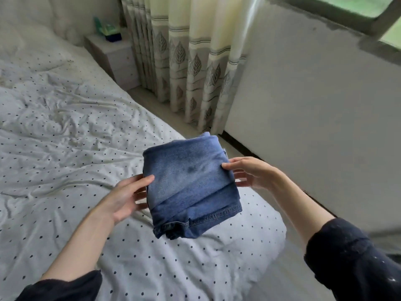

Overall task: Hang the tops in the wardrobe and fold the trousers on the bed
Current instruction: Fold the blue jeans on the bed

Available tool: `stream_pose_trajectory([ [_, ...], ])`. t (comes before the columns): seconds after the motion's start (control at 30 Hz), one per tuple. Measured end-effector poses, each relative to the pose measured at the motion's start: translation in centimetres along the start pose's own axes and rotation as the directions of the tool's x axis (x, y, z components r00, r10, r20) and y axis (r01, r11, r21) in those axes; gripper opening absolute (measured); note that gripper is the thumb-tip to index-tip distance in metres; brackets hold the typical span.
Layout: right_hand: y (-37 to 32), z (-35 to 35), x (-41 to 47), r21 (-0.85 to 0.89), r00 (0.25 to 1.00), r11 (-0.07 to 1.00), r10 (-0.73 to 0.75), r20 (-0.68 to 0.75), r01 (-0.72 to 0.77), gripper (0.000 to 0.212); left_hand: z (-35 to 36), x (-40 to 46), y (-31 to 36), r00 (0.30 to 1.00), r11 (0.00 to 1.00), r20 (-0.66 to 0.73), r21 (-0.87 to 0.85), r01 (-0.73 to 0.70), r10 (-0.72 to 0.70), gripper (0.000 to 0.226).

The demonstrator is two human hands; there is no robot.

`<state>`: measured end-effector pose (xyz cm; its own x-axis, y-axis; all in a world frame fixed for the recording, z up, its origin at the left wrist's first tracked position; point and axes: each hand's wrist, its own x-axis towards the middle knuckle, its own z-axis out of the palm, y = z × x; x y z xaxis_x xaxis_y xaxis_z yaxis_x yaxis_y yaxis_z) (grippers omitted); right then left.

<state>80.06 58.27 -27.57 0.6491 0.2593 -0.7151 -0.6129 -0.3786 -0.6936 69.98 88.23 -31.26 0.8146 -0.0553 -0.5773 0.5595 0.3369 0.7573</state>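
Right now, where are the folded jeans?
In the head view, the folded jeans are at lower centre, held between the left hand and the right hand, above the near corner of the dotted bed.

I wear dark navy sleeves (347, 253) pushed up on both my forearms; the right one shows small white specks.

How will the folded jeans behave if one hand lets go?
The folded jeans would likely sag and unfold: their hemmed lower edge already droops past the left hand and right hand. Thick denim layers suggest some heft. The rough weave probably resists slipping.
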Motion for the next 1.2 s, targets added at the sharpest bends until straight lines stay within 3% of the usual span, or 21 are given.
stream_pose_trajectory([
  [0.17, 5.7, -2.6, -12.4, 0.143, 0.981, 0.987, -0.039, -0.189, 0.066, 0.033, 6.5, -3.8, 0.0, 0.966, 0.99, 0.258, 0.143, -0.016, -0.022, 0.029],
  [0.4, 17.6, -6.4, -30.2, 0.364, 0.859, 0.915, 0.043, -0.51, 0.171, 0.024, 20.2, -9.1, -3.7, 0.822, 0.929, 0.547, 0.364, -0.062, -0.159, 0.037],
  [0.67, 33.4, -7.6, -50.3, 0.548, 0.617, 0.752, 0.245, -0.748, 0.367, 0.021, 39.2, -18.2, -13.1, 0.507, 0.831, 0.76, 0.538, -0.141, -0.406, 0.028],
  [0.83, 41.6, -6.6, -63.0, 0.565, 0.415, 0.663, 0.393, -0.821, 0.491, 0.02, 51.0, -26.1, -20.2, 0.259, 0.787, 0.818, 0.569, -0.239, -0.514, 0.03],
  [0.97, 45.5, -4.9, -72.7, 0.511, 0.219, 0.622, 0.486, -0.846, 0.594, 0.026, 59.3, -34.2, -25.2, 0.096, 0.782, 0.832, 0.548, -0.296, -0.547, 0.009],
  [1.2, 46.9, -2.4, -87.3, 0.32, -0.098, 0.641, 0.528, -0.844, 0.698, 0.017, 72.3, -47.7, -27.3, -0.214, 0.814, 0.831, 0.393, -0.427, -0.514, 0.03],
])
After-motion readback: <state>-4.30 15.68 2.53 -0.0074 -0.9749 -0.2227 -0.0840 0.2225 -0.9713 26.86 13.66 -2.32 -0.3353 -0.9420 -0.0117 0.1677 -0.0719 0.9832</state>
